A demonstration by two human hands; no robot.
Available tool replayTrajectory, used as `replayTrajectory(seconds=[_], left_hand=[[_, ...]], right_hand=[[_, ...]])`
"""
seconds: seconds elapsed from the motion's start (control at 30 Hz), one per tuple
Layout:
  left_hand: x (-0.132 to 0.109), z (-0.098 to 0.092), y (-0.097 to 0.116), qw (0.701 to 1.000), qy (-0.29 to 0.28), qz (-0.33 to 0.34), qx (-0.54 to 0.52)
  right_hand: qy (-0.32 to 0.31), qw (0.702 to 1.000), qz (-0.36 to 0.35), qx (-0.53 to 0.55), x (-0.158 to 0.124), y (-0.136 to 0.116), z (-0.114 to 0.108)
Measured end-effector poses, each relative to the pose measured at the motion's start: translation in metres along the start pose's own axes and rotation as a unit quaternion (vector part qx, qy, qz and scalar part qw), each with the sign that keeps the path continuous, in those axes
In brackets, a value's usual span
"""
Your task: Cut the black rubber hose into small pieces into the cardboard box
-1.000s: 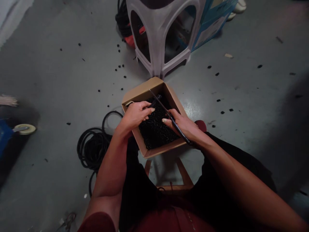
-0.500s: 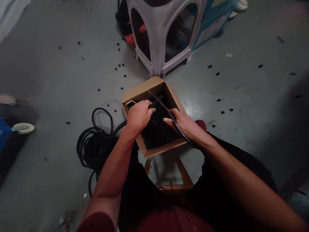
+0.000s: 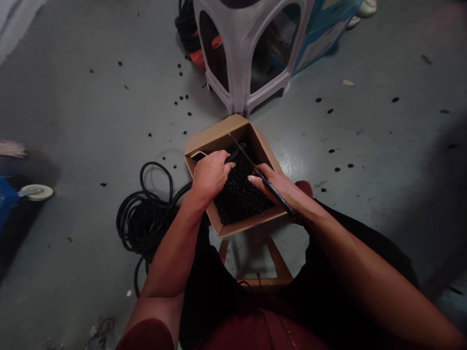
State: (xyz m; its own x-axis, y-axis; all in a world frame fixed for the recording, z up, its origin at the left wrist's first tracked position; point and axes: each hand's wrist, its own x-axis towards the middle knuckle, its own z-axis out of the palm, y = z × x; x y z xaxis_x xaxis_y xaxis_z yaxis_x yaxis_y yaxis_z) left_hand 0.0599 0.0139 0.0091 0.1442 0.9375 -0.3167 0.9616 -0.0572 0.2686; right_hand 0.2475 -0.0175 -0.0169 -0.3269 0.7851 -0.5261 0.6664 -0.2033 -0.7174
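My left hand [image 3: 210,175] is closed around a black ribbed tube [image 3: 232,156], whose short end sticks out past the fingers over a cardboard box [image 3: 251,223]. My right hand [image 3: 272,182] grips a long, thin cutting tool [image 3: 268,184] with dark handles; its narrow metal tip points up and left, across the tube's end. Many small black pieces [image 3: 241,194] fill the box. At the box's left corner, a pale-rimmed flat object [image 3: 198,156] lies partly under my left hand. Black tubing runs from behind my left wrist to a coil [image 3: 142,223] on the floor.
Beyond the box stands a grey plastic stool [image 3: 239,58], with a blue box [image 3: 321,39] at its right and black cable [image 3: 188,31] behind its left side. Small black bits are scattered on the floor. A wheel [image 3: 36,192] shows at far left.
The tool in my right hand has turned slightly, its tip shifting right and up and its handles lower right. My left hand has hardly moved.
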Motion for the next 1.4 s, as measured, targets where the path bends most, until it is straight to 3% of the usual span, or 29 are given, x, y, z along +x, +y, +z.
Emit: replayTrajectory(seconds=[0.37, 0.53, 0.77, 1.0, 1.2, 1.4], left_hand=[[0.001, 0.001, -0.004, 0.999, -0.017, -0.002, 0.046], [0.002, 0.005, -0.008, 0.997, -0.049, 0.009, 0.064], [0.004, 0.011, -0.023, 0.994, -0.094, 0.046, 0.011], [0.007, 0.003, -0.022, 0.986, -0.158, 0.05, -0.004], [0.006, -0.003, -0.022, 0.976, -0.155, 0.03, -0.152], [0.003, -0.003, -0.026, 0.927, -0.109, 0.041, -0.356]], right_hand=[[0.027, 0.997, 0.003, -0.067, 0.001, 0.0, 0.002], [0.014, 0.996, 0.001, -0.086, 0.001, 0.003, 0.004], [-0.007, 0.987, 0.029, -0.158, 0.001, 0.002, 0.008], [-0.009, 0.984, 0.026, -0.178, 0.001, 0.002, 0.011], [0.015, 0.992, 0.031, -0.123, 0.003, 0.003, 0.007], [0.062, 0.998, 0.009, -0.001, 0.0, -0.003, -0.004]])
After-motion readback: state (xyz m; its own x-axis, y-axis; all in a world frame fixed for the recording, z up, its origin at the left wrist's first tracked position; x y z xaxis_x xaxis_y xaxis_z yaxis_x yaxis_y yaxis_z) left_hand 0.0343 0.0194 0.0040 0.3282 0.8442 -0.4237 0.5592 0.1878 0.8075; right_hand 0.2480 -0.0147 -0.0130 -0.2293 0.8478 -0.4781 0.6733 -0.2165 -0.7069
